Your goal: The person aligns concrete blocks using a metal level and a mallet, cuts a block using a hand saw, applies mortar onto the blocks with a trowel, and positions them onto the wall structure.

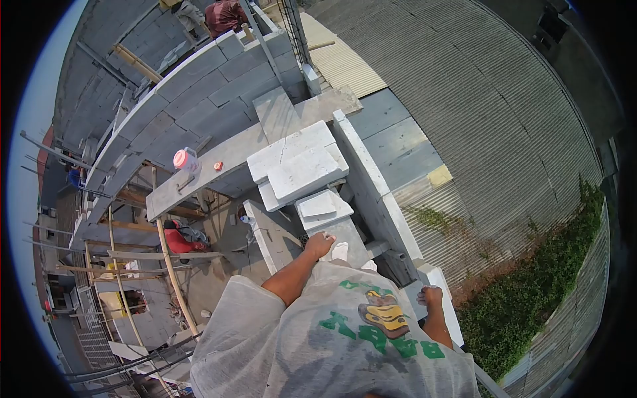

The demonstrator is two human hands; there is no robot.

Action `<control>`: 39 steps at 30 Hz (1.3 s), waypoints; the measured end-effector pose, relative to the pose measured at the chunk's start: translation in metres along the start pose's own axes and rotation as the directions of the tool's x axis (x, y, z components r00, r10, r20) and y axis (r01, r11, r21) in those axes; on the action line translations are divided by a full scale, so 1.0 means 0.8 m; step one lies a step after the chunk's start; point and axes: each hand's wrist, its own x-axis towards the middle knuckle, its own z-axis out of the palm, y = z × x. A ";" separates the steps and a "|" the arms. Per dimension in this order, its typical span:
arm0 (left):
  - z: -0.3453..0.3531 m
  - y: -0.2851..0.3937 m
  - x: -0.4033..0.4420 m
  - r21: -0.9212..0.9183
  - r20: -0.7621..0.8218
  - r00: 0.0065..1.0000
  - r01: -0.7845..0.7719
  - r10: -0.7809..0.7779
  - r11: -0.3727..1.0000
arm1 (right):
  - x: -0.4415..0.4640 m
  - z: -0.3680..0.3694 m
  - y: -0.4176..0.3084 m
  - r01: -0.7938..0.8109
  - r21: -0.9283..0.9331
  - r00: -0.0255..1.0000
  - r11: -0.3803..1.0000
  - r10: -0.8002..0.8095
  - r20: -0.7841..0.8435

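Observation:
My left hand (320,245) is closed in front of my body, just short of a small stack of white blocks (324,209). Whether anything is inside its fingers is hidden. Off to my right side hangs my right hand (431,296), its fingers curled together beside a pale block at the wall's near end (441,292); its grip is too small to make out. Beyond the small stack lies a larger pile of white blocks (302,166), the top ones overlapping unevenly. A light shoe (340,251) shows under my shirt on the grey plank (348,233).
A long plank (232,156) crosses ahead, carrying a pink-lidded jug (186,160) and a small orange item (218,166). A low block wall (368,162) runs along my right, above corrugated roofing (458,79). Below left is a person in red (182,240) among poles. Other people stand at the top.

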 end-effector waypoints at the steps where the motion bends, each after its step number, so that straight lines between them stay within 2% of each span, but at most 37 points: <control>1: -0.001 0.000 -0.001 -0.002 0.003 1.000 0.001 -0.001 1.000 | 0.000 0.001 -0.001 0.002 -0.001 1.000 1.000 -0.002 0.006; 11: -0.001 -0.013 0.001 -0.039 -0.025 0.999 0.022 -0.023 0.999 | 0.016 0.009 -0.004 0.012 -0.028 1.000 1.000 -0.011 0.008; 15: 0.012 -0.042 0.019 -0.070 -0.023 0.999 -0.044 0.042 0.997 | 0.017 0.011 -0.003 -0.008 -0.034 1.000 0.999 0.008 -0.004; 21: 0.017 -0.064 0.029 -0.004 -0.041 0.999 -0.030 0.030 1.000 | 0.020 0.018 0.004 -0.030 0.042 1.000 0.999 0.030 -0.007; 24: -0.001 -0.037 0.013 -0.021 -0.012 1.000 0.023 -0.023 1.000 | 0.017 0.021 0.009 -0.032 0.058 0.999 0.998 0.032 0.002; 27: -0.003 -0.030 0.013 -0.035 -0.025 1.000 0.005 -0.006 0.999 | 0.016 0.021 0.007 -0.025 0.058 1.000 0.998 0.025 -0.001; 39: -0.006 -0.049 0.017 0.017 -0.019 1.000 -0.004 0.004 1.000 | 0.018 0.027 -0.010 0.030 -0.028 0.999 0.999 -0.031 -0.013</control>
